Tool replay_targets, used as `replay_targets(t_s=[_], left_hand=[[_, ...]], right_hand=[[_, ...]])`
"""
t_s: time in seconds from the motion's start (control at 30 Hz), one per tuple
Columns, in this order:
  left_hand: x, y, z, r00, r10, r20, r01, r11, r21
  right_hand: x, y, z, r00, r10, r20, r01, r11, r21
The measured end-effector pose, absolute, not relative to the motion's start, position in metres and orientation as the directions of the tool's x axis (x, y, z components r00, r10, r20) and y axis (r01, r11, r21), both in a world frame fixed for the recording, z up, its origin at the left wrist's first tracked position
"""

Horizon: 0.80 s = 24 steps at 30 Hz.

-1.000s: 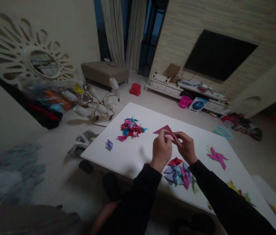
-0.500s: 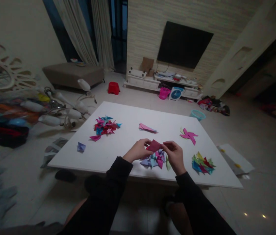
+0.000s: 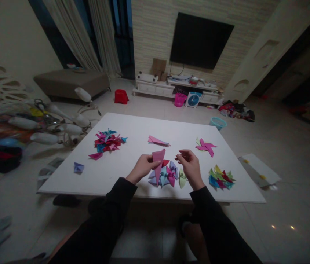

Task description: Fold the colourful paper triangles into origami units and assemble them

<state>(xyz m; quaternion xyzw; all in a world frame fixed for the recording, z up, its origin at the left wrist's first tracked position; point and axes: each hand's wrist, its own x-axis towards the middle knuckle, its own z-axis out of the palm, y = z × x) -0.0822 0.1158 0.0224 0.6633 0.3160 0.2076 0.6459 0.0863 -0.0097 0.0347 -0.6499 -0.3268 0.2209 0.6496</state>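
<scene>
A long pink folded paper (image 3: 159, 161) stands up in my left hand (image 3: 143, 167), pinched between thumb and fingers and tapering downward. To its right, my right hand (image 3: 190, 167) hovers with loosely curled fingers, apart from the paper, and nothing shows in them. Below and between the hands lies a cluster of folded paper pieces (image 3: 172, 176) in purple, light blue and magenta, partly covered by the pink paper. A light green folded piece (image 3: 182, 178) rests just left of my right wrist. Further up the table is a stack of narrow folded papers (image 3: 158, 140), pink on top.
On the white table (image 3: 127, 126) sit a red and blue paper pile (image 3: 108, 141) at left, a purple folded piece (image 3: 79, 167), magenta crossed papers (image 3: 205, 146) and a multicoloured pile (image 3: 221, 178) at right. Beyond it stand a red stool (image 3: 121, 96) and a blue basket (image 3: 218, 123).
The paper in my left hand now shows as a long upright taper rather than a compact shape. My right hand has let go of it and moved apart. The whole view has shifted slightly.
</scene>
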Motion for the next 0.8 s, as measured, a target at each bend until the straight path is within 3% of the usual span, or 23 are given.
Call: replay_targets(t_s=[0.17, 0.3, 0.67, 0.8], left_hand=[[-0.077, 0.111, 0.022, 0.650, 0.736, -0.192, -0.089, 0.324, 0.942], [-0.078, 0.113, 0.021, 0.603, 0.767, -0.221, -0.175, 0.397, 0.901], [-0.091, 0.132, 0.023, 0.521, 0.826, -0.214, -0.133, 0.326, 0.936], [-0.098, 0.139, 0.023, 0.431, 0.892, -0.133, -0.059, 0.175, 0.983]], right_hand=[[0.061, -0.009, 0.031, 0.437, 0.899, -0.005, 0.023, -0.017, -1.000], [0.053, -0.006, 0.031, 0.405, 0.914, -0.019, 0.015, -0.027, -1.000], [0.056, -0.004, 0.021, 0.331, 0.940, -0.081, 0.027, -0.095, -0.995], [0.062, -0.002, 0.015, 0.432, 0.902, -0.022, 0.062, -0.054, -0.997]])
